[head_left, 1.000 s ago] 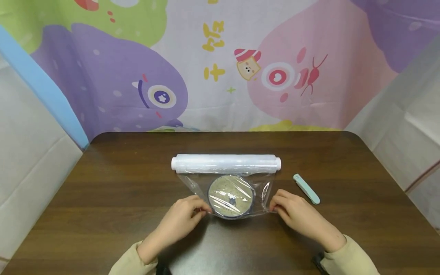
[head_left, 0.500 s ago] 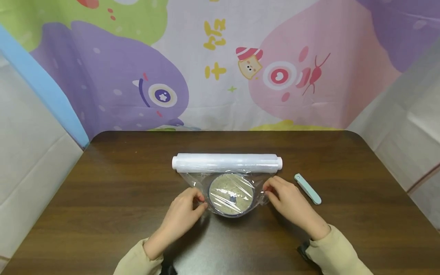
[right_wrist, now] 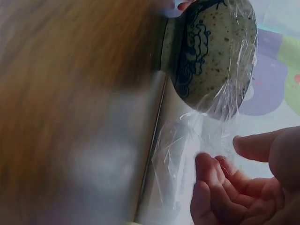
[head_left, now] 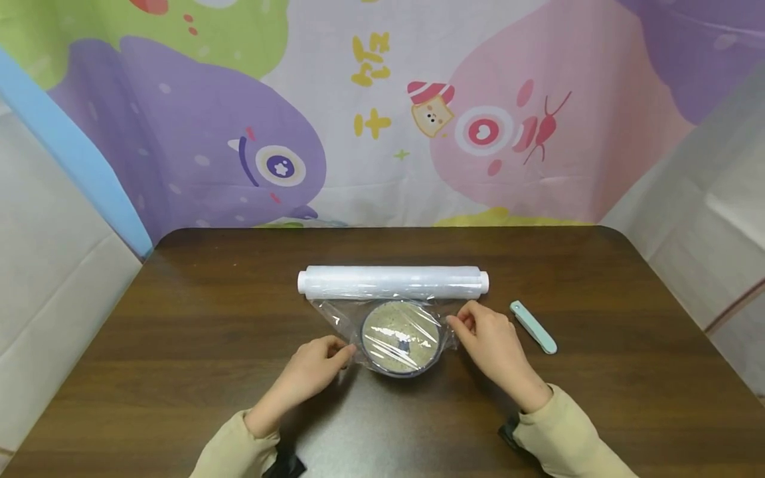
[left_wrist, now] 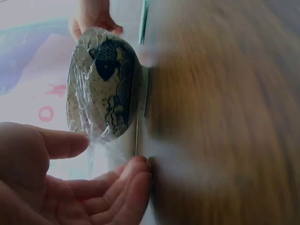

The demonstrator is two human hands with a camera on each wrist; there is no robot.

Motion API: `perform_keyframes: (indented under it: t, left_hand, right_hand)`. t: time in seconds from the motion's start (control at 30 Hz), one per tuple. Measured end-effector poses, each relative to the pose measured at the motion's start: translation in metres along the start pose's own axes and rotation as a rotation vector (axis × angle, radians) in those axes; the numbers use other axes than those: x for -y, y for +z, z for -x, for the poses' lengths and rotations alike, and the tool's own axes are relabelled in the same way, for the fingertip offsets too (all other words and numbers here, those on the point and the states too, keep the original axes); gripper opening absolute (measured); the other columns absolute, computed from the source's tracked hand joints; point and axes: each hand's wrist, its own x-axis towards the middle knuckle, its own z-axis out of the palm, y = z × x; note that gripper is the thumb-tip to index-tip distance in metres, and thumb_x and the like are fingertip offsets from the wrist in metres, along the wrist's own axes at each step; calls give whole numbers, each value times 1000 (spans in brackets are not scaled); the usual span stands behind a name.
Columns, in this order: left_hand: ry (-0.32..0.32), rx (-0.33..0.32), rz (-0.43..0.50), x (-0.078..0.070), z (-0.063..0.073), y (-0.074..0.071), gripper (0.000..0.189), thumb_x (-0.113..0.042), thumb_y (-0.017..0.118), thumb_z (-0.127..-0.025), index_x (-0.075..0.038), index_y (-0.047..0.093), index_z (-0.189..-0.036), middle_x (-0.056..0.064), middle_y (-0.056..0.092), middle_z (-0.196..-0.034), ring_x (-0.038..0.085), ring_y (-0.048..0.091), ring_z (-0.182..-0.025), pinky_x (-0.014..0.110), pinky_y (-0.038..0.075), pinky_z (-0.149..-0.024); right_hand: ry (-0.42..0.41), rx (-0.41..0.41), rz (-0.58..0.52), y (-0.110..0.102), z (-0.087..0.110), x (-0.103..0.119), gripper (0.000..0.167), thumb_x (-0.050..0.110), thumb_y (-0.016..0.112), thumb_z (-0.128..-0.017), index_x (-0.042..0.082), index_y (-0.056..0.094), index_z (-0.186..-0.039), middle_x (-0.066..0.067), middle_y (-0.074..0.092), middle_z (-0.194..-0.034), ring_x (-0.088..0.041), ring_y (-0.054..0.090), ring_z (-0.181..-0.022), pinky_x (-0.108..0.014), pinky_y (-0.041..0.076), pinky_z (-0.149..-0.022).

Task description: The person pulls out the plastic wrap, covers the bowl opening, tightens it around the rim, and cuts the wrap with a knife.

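A round bowl [head_left: 402, 338], speckled with blue fish and wave patterns outside, sits under clear plastic wrap [head_left: 340, 318]. The film runs from the roll [head_left: 391, 283] behind it across the bowl's top, bunched along both sides. At the bowl's left, my left hand [head_left: 313, 368] has its thumb tip at the film by the rim, its fingers below and apart from the thumb. On the opposite side my right hand [head_left: 493, 342] is beside the rim; in the right wrist view, a gap shows between thumb and loosely bent fingers, with loose film [right_wrist: 180, 154] near the fingertips.
To the right of my right hand lies a folded pale green knife-like tool [head_left: 534, 327] on the dark wooden table [head_left: 179, 345]. Behind the table's far edge hangs a curtain [head_left: 370, 192] printed with cartoon monsters.
Both hands have moved from the film's front corners to the bowl's sides, my right hand going inward and away from me. The film's front edge now hangs down around the bowl.
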Motion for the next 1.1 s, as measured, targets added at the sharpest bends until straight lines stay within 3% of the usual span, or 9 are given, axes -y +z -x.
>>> perform_keyframes:
  t: [0.17,0.37,0.6,0.8,1.0,1.1]
  left_hand:
    - [-12,-21,214,-5,-3,3,15,-20,59,-86,-7,64,-82,0,58,-60,10,54,-53,24,42,-52]
    - [-56,-117,427,-10,-9,6,9,-7,61,-83,1,63,-84,1,57,-65,10,52,-55,25,46,-55]
    - [-130,-117,634,-12,-11,11,12,-2,58,-83,8,59,-89,2,56,-70,9,50,-59,22,47,-56]
    - [-108,-108,669,-12,-11,15,11,-1,55,-84,9,57,-89,2,55,-71,8,51,-63,23,49,-59]
    - [-96,-98,641,-13,-13,16,9,-1,54,-84,6,55,-88,3,54,-72,9,50,-64,23,47,-59]
    - [-103,-63,623,-12,-13,12,12,-4,54,-85,6,56,-90,3,55,-75,9,50,-67,24,47,-61]
  right_hand:
    - [113,64,-142,2,0,2,12,21,64,-84,10,61,-79,2,60,-61,-6,52,-53,-23,38,-51]
    - [137,23,-227,5,-2,3,9,17,66,-83,9,62,-82,0,65,-69,-6,58,-60,-22,40,-55]
    - [221,63,-373,9,-3,4,8,12,67,-81,7,63,-85,-6,69,-80,-9,64,-69,-22,42,-58]
    - [235,70,-406,13,-1,9,8,11,66,-81,7,63,-86,-7,68,-82,-9,64,-72,-21,43,-61]
    - [222,46,-400,14,-1,12,6,11,65,-81,6,64,-85,-7,67,-82,-12,64,-73,-23,48,-67]
    - [206,51,-382,11,-2,11,7,12,63,-83,6,65,-88,-7,68,-83,-13,65,-77,-24,49,-69]
